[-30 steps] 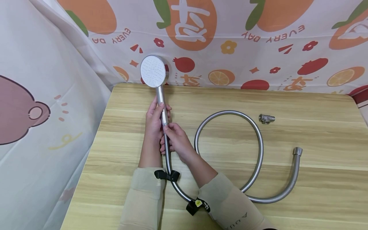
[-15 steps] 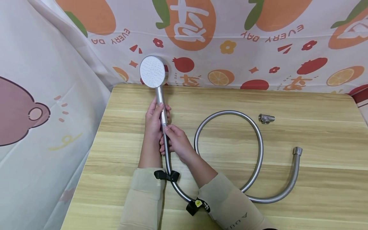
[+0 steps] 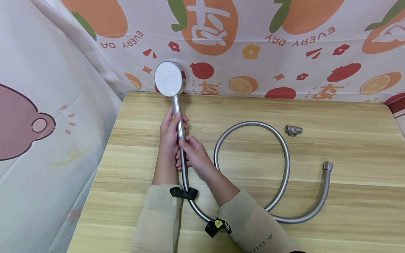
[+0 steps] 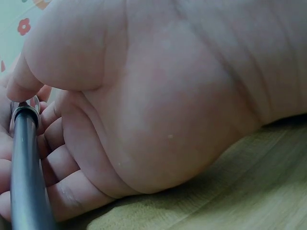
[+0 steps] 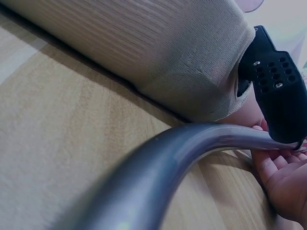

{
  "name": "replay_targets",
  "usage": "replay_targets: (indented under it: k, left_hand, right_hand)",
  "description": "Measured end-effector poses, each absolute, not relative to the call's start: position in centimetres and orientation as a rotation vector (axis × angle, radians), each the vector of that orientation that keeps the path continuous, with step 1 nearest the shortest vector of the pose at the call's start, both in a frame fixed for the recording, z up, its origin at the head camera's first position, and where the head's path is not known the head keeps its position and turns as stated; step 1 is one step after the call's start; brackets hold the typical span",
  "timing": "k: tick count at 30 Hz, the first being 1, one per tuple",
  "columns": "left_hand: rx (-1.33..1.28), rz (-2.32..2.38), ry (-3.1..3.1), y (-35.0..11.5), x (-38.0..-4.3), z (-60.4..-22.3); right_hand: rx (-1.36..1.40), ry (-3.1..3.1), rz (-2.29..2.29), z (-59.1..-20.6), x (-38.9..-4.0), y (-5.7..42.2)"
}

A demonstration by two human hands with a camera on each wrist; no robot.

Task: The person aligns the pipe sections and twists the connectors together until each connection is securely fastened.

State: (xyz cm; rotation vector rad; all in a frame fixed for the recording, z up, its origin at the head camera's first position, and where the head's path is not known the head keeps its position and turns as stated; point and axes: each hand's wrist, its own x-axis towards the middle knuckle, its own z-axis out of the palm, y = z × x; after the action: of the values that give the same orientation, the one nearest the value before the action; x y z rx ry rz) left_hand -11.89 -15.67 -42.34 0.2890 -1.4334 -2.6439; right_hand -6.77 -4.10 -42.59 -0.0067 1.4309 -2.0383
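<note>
A round shower head (image 3: 169, 78) with a white nozzle face and chrome handle tilts up past the table's back edge. My left hand (image 3: 168, 135) grips its handle, thumb along the front. Just below, my right hand (image 3: 197, 154) pinches the top end of a grey metal shower hose (image 3: 184, 168), where hose and handle meet. Whether the joint is threaded tight cannot be made out. In the left wrist view the hose (image 4: 28, 167) runs up to a ring between the fingers. The right wrist view has the hose (image 5: 158, 163) curving towards the right hand (image 5: 290, 187).
The hose loops across the wooden table (image 3: 240, 168), its free end a metal nut (image 3: 327, 166) at the right. A small metal tee fitting (image 3: 293, 130) lies at the back right. Printed cloth (image 3: 253, 70) hangs behind the table, and more cloth (image 3: 79, 175) hangs at the left.
The right thumb has shifted slightly at the joint. Shower head, hose, tee fitting and left hand look nearly the same.
</note>
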Motion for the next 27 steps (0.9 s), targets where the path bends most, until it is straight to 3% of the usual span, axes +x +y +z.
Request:
replay_targets:
  k: [27]
  left_hand:
    - [0.285, -2.652, -1.448, -15.63, -11.91, -42.41]
  right_hand:
    - [-0.014, 1.440, -2.035, -42.68, -6.63, -4.01]
